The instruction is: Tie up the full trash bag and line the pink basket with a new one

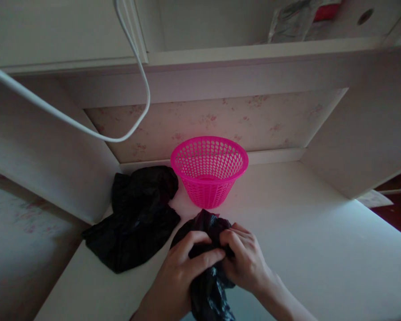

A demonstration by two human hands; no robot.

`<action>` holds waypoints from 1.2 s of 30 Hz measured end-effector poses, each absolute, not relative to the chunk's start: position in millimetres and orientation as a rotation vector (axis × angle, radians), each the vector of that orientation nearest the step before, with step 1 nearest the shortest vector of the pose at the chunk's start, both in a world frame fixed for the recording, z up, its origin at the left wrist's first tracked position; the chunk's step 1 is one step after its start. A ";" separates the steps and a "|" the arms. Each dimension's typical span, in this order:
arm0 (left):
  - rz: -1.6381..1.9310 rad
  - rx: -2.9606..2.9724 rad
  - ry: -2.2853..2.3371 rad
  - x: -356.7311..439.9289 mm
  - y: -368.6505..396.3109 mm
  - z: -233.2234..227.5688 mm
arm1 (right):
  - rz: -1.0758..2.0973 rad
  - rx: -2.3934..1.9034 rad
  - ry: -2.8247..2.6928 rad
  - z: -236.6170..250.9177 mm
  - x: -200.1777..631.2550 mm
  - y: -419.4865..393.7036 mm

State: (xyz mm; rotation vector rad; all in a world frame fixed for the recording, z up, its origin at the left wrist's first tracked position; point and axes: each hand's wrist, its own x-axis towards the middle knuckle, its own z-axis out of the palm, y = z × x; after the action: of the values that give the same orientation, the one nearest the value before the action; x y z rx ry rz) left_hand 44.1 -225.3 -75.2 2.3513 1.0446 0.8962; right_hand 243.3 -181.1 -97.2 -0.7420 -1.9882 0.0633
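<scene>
Both my hands grip one black plastic bag (210, 292) in front of me, low in the view. My left hand (183, 272) wraps round its left side, thumb lying across the front. On the other side, my right hand (245, 258) has its fingers curled into the crumpled plastic. Just beyond the bag stands a pink perforated plastic basket (209, 196), upright, with nothing visible inside. A second black plastic bag (133, 232) lies crumpled on the white surface (307, 249), left of the basket.
A white cable (67, 118) hangs in a loop at the upper left. A shelf edge (254, 52) crosses above the surface, with a clear plastic package (289, 24) on it. Side panels (350, 133) and a floral-papered wall (267, 118) enclose the back.
</scene>
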 end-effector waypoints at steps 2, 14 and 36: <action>0.924 2.377 1.035 45.4 -227.7 -81.5 | -0.001 -0.793 -1.927 -100.9 240.2 -179.9; 1.055 2.377 1.176 65.5 -235.0 -91.7 | -0.044 -0.916 -1.931 -107.3 244.4 -179.1; 1.271 2.632 1.176 61.4 -236.1 -111.8 | 1.387 -1.017 -1.548 -93.0 259.1 -184.9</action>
State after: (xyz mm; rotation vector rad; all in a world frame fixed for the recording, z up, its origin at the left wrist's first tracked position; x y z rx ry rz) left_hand 61.4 -236.1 -111.8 2.6324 1.1757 1.2709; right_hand 259.1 -184.9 -93.0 -1.0172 -1.5480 1.3875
